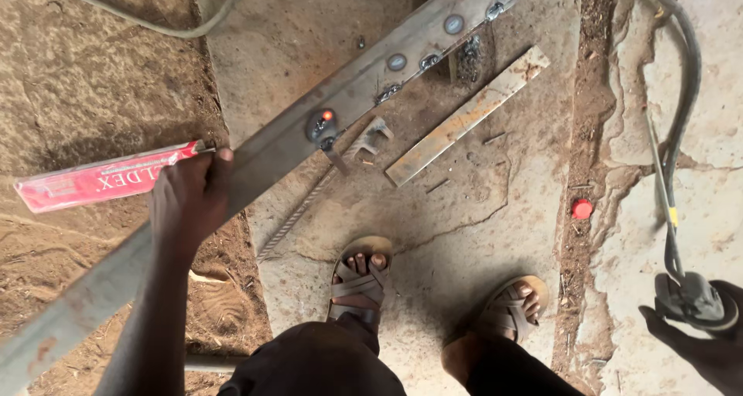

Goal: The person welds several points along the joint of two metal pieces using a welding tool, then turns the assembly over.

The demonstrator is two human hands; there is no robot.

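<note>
While the left hand point(188, 203) grips the long steel bar point(309, 129) slanting over the concrete floor point(457, 233) and the right hand point(700, 342) holds a cabled welding holder point(693, 297), the glowing weld spot point(327, 115) could burn sandalled feet point(360, 276) if the bar slips.

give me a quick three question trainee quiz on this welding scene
1. True or false: the left hand grips the long steel bar.
2. What does the right hand hold? A) a red packet B) a cabled tool C) a loose flat strip
3. Fill in: a small red ___ lies on the ground near the right foot.

Key: 1 true. 2 B, the cabled tool. 3 cap.
</note>
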